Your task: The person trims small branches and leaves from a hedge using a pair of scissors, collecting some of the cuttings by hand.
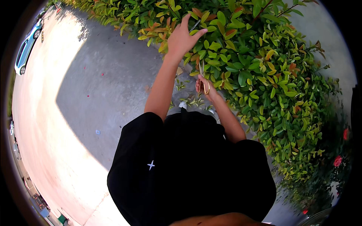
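My left hand (pixel 183 36) reaches over the edge of a leafy hedge (pixel 243 56), thumb and fingers spread. A thin dark stick-like thing (pixel 194 25) shows between the thumb and forefinger; whether the hand touches it I cannot tell. Lower and to the right, my right hand (pixel 204 87) holds scissors (pixel 201 72) by their gold-coloured handles. Their blades point up into the leaves and stand slightly apart. Cut-looking leafy sprigs (pixel 195 101) lie on the ground by my shoes.
Grey pavement (pixel 113 56) runs along the left of the hedge, with small red petals or scraps and a small blue-white piece (pixel 97 132) on it. A parked car (pixel 28 46) stands at the far upper left. Red flowers (pixel 337 161) grow at the lower right.
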{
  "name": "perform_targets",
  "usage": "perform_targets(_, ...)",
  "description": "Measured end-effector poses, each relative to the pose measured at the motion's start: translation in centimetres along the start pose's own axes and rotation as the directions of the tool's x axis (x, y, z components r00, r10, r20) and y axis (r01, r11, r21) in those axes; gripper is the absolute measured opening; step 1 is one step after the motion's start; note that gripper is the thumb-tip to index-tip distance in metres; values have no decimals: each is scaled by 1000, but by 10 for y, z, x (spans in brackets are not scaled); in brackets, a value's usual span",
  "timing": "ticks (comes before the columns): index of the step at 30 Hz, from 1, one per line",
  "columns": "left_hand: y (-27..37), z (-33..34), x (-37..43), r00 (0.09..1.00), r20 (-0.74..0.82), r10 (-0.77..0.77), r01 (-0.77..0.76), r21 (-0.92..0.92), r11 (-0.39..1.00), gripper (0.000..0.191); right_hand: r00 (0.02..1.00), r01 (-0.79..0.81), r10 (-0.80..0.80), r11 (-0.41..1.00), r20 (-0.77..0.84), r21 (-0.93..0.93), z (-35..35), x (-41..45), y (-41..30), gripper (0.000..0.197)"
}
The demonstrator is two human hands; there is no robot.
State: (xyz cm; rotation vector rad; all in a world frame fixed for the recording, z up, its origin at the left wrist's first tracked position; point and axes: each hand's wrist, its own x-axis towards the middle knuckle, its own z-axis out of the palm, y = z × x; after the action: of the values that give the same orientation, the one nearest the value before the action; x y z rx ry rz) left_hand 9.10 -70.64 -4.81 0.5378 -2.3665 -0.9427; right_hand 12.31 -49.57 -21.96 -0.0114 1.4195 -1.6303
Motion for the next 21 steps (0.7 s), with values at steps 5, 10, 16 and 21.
perform_targets(5,2,26,27,988,79,129,-138,121,983,56,997,63,-64,998,33,29,7,-5,-23,42)
perform_targets(10,-19,26,20,995,78,63,-74,147,986,35,996,83,-83,997,37,1,11,-4,-42,42)
perform_targets(16,-54,15,-38,965,108,-238,258,-252,933,38,999,47,-46,999,23,-23,5,26,-49,53)
perform_targets(21,-80,30,-78,908,27,-418,370,-520,770,40,993,-106,107,994,-57,29,10,71,-68,55)
